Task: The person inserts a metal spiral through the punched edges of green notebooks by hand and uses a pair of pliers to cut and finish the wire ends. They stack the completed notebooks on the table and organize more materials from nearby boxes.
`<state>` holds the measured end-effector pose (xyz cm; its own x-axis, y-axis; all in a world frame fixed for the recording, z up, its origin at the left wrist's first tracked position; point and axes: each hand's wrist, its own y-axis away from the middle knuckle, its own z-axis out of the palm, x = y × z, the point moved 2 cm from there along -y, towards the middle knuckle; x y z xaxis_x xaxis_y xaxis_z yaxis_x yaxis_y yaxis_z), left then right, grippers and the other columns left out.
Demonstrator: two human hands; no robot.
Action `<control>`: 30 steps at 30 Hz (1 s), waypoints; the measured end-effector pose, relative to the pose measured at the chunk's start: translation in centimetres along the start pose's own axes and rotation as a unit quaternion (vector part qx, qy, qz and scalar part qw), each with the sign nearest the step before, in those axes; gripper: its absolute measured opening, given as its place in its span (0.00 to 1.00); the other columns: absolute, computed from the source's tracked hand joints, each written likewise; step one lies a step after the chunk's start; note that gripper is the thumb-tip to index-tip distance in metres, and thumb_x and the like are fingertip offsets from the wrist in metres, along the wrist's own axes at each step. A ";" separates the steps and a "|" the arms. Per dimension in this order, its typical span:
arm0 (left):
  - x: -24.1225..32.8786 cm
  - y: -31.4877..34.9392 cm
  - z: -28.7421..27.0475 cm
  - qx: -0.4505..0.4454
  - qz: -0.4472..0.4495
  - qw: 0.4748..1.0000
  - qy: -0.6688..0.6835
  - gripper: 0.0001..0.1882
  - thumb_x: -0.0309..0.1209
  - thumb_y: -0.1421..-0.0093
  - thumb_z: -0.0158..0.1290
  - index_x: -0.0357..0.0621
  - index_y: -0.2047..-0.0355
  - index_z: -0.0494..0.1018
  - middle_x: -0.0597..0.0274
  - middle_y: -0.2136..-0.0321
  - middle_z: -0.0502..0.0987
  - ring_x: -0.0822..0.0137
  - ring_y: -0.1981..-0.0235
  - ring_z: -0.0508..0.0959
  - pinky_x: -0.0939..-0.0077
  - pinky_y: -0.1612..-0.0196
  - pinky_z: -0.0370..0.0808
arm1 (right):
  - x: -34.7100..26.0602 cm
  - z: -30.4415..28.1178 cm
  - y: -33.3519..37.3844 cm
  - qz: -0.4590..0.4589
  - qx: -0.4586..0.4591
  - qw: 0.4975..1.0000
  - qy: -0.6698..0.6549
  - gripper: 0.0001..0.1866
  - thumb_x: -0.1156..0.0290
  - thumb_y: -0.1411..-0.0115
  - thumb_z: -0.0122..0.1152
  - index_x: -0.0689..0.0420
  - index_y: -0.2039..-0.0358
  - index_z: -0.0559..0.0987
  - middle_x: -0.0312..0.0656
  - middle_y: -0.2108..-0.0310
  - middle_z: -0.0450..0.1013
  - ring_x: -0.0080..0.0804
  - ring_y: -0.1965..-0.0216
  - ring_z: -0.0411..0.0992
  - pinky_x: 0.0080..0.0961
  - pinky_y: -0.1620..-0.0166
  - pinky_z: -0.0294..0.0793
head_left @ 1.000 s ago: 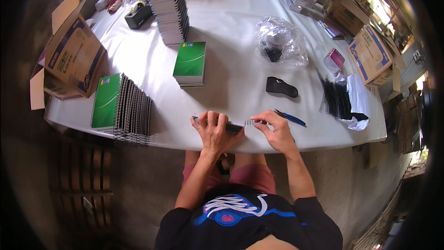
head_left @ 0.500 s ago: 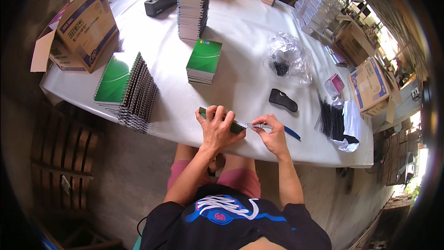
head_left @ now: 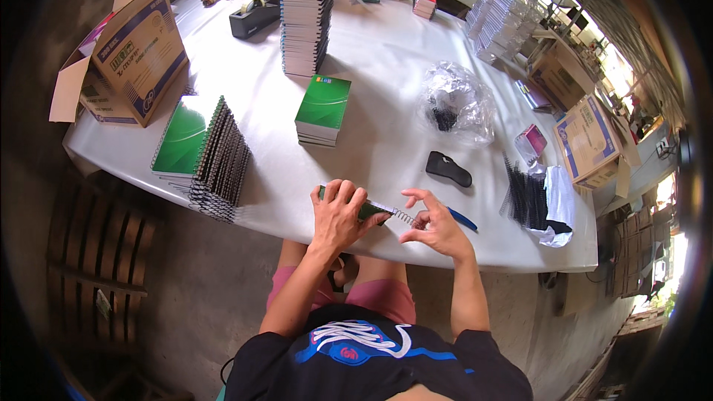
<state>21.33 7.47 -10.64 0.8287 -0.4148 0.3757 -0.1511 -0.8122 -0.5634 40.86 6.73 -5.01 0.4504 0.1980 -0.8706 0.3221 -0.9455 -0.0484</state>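
My left hand [head_left: 338, 217] is closed over a small green-covered notebook [head_left: 371, 212], held tilted at the table's near edge. A spiral binding coil [head_left: 403, 216] sticks out of the notebook's right end. At the coil's free end is my right hand [head_left: 445, 236], its thumb and forefinger spread apart. The coil reaches in among its fingers; whether they touch it I cannot tell. Just beyond the right hand lies a blue pen-like tool [head_left: 463, 220], partly hidden. A black rounded object [head_left: 448, 169] rests farther off.
Unbound green pads [head_left: 323, 108] stand mid-table, before a tall notebook stack [head_left: 303, 26]. Bound green notebooks [head_left: 186, 137] are piled left, near a carton [head_left: 137, 59]. Right are a plastic bag [head_left: 460, 108], black coils [head_left: 526, 193] and another carton [head_left: 590, 134]. Across the table, a person handles red pads.
My right thumb and forefinger have parted from their pinch on the coil. More of the coil shows between the hands. The view has shifted slightly.
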 end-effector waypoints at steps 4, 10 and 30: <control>0.3 -0.3 0.0 0.014 0.004 1.000 0.015 0.27 0.58 0.56 0.60 0.49 0.71 0.70 0.63 0.66 0.66 0.60 0.56 0.65 0.57 0.56 0.56 | 1.6 0.5 -0.1 -0.165 0.057 0.977 0.126 0.13 0.70 0.39 0.54 0.52 0.53 0.76 0.37 0.78 0.73 0.23 0.78 0.69 0.21 0.73 0.69; -0.1 0.3 0.2 0.028 0.012 0.999 0.033 0.28 0.57 0.60 0.62 0.48 0.71 0.70 0.59 0.60 0.65 0.56 0.53 0.64 0.56 0.53 0.57 | 2.2 -0.3 -2.2 0.082 -0.120 0.987 0.064 0.14 0.73 0.40 0.51 0.52 0.53 0.75 0.41 0.75 0.76 0.36 0.74 0.74 0.26 0.67 0.72; -0.3 -0.8 -0.8 0.032 0.025 0.994 0.106 0.26 0.55 0.64 0.65 0.47 0.78 0.71 0.55 0.47 0.62 0.49 0.41 0.57 0.55 0.44 0.59 | 5.2 -0.8 -4.5 -0.210 -0.135 0.882 -0.400 0.09 0.88 0.59 0.65 0.63 0.75 0.82 0.49 0.69 0.78 0.39 0.61 0.77 0.36 0.51 0.74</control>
<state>20.78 7.89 -9.76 0.6878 -0.5363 0.4891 -0.1485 -0.7636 -0.6284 42.45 12.21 -8.96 -0.4520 0.1688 -0.8759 0.5556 -0.7149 -0.4245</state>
